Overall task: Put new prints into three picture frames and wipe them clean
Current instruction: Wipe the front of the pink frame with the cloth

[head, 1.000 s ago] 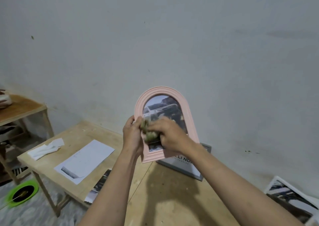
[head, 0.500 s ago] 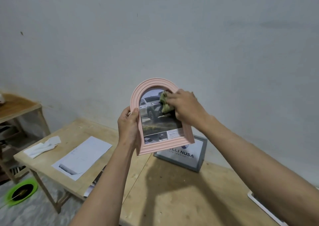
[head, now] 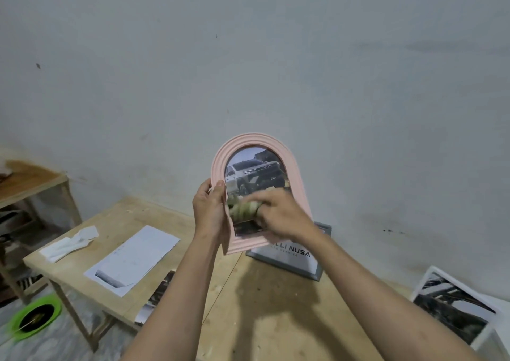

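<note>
Hands first, from left to right: the left hand (head: 209,211) grips the left edge of the pink arched frame (head: 252,144), thumb over the front rim, holding it upright in the air above the desk (head: 276,319). Its print of a pickup truck (head: 255,177) is already in place. The right hand (head: 278,213) pinches a bunched greenish cloth (head: 244,209) against the lower glass; it is blurred.

Risks, as I judge them: only one edge is held, so a hard sideways stroke could twist the frame out of that grip and drop it onto the desk or onto the grey frame (head: 287,258) standing right behind. Pressing hard on the glass might also shift the print behind it.

Compared with half a second ago, the cloth has gone from the upper right of the glass down to its lower left part, close to the left thumb. The truck is now uncovered, and a white frame (head: 430,275) shows at the far right.
</note>
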